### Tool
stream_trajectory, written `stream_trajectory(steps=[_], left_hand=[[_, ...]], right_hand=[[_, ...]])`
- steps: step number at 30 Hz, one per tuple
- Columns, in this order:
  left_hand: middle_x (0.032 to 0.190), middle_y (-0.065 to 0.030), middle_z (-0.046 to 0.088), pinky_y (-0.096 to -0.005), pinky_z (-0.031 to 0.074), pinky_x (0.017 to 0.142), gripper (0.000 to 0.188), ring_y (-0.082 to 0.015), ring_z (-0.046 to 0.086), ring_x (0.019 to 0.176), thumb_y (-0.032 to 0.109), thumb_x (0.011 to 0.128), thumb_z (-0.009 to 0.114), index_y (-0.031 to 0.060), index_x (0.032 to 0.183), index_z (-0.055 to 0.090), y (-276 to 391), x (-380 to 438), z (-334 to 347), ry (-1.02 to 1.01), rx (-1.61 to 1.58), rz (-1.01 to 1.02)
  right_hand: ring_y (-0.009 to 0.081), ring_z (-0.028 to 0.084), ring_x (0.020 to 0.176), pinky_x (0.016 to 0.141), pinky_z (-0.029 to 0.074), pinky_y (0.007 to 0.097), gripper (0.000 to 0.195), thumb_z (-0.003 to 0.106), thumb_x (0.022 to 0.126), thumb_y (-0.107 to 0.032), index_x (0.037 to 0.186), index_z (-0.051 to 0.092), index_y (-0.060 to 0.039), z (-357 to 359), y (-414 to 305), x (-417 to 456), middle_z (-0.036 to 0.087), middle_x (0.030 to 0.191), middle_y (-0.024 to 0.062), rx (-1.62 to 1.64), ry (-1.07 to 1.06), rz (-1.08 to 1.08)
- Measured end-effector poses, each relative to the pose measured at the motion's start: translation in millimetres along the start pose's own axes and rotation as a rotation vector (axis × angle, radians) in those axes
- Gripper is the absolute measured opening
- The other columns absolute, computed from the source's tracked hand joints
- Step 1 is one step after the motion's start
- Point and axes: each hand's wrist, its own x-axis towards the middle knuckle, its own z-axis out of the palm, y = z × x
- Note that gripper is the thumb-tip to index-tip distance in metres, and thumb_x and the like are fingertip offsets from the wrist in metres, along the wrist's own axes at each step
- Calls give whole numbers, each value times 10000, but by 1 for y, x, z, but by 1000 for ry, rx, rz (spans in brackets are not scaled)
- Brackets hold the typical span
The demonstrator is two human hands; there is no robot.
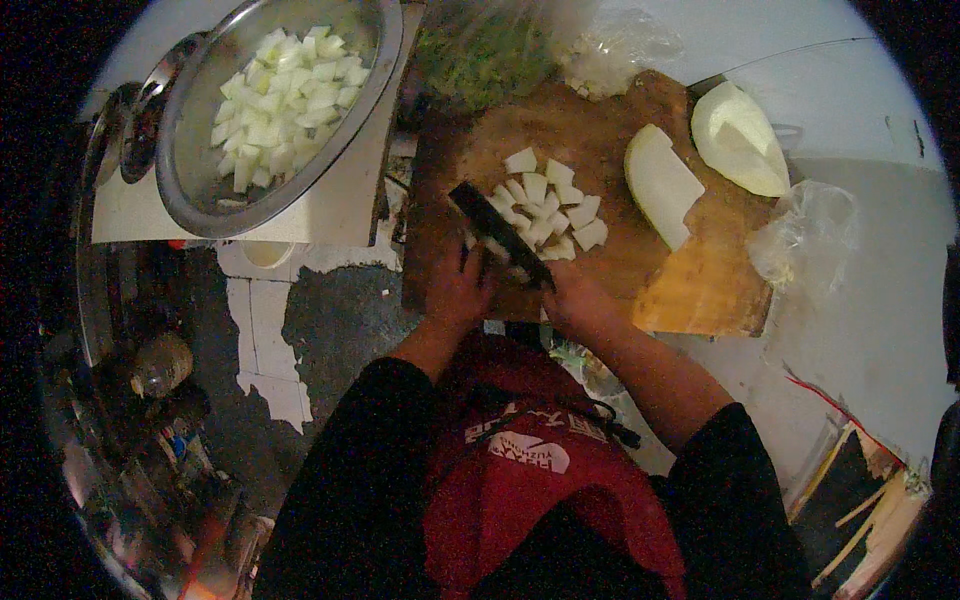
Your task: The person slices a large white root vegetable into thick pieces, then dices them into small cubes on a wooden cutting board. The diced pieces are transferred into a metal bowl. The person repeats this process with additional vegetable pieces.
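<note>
A dark-bladed kitchen knife (499,232), probably a cleaver, slants across the left part of a wooden cutting board (540,127). My right hand (577,300) grips it at its near end. My left hand (459,289) is close beside the blade's near side, its fingertips by pale pieces partly hidden there; whether it grips any is unclear. Cut chunks of a white-fleshed gourd or melon (551,206) lie loosely spread just past the blade. Farther right on the board rests a larger wedge with a notched edge (660,184).
A steel basin (176,172) of similar chunks (289,105) stands on a ledge at upper left. Another large gourd piece (739,139) sits at the board's right edge, near a clear plastic bag (806,236). Blurred greens (480,60) and a second bag (615,56) are behind the board.
</note>
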Motion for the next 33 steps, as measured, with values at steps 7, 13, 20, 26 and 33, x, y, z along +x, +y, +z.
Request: stream_trajectory(steps=[7, 13, 20, 26, 33], left_hand=[[1562, -269, 372, -550, 448, 1082, 630, -502, 461, 1344, 195, 857, 728, 70, 1439, 523, 9, 3, -12, 4, -50, -33], [1549, -259, 397, -536, 426, 1106, 631, -473, 446, 1369, 151, 865, 720, 53, 1451, 508, 17, 15, -25, 69, -79, -95], [1419, -218, 531, -509, 472, 1039, 492, -401, 545, 1260, 172, 857, 746, 69, 1322, 624, 46, 53, -47, 192, -35, 204], [1291, -180, 612, -480, 507, 995, 345, -402, 590, 1182, 108, 854, 737, 59, 1190, 675, 70, 93, -5, -16, -128, 166], [1192, -180, 657, -448, 552, 928, 352, -371, 668, 1044, 166, 885, 757, 36, 1202, 673, 33, 98, -17, 92, -724, -159]], right_hand=[[434, 618, 1023, 874, 522, 511, 336, 608, 942, -149, 1267, 590, -67, 2, 21, -1, 613, 1135, 224, 9, 343, -163], [441, 618, 1002, 846, 522, 515, 323, 621, 918, -132, 1228, 595, -46, -26, 5, -22, 606, 1105, 227, 84, 425, -123], [471, 632, 906, 782, 506, 536, 217, 646, 908, -170, 1088, 651, -50, -38, 27, -42, 631, 978, 228, 98, 457, -102], [462, 633, 982, 832, 509, 531, 238, 630, 932, -193, 1112, 654, -39, -30, 24, -44, 643, 1044, 237, 134, 517, -14], [392, 667, 930, 773, 554, 473, 337, 694, 855, -137, 1190, 689, -97, -41, 51, -84, 663, 1115, 144, -122, 604, -151]])
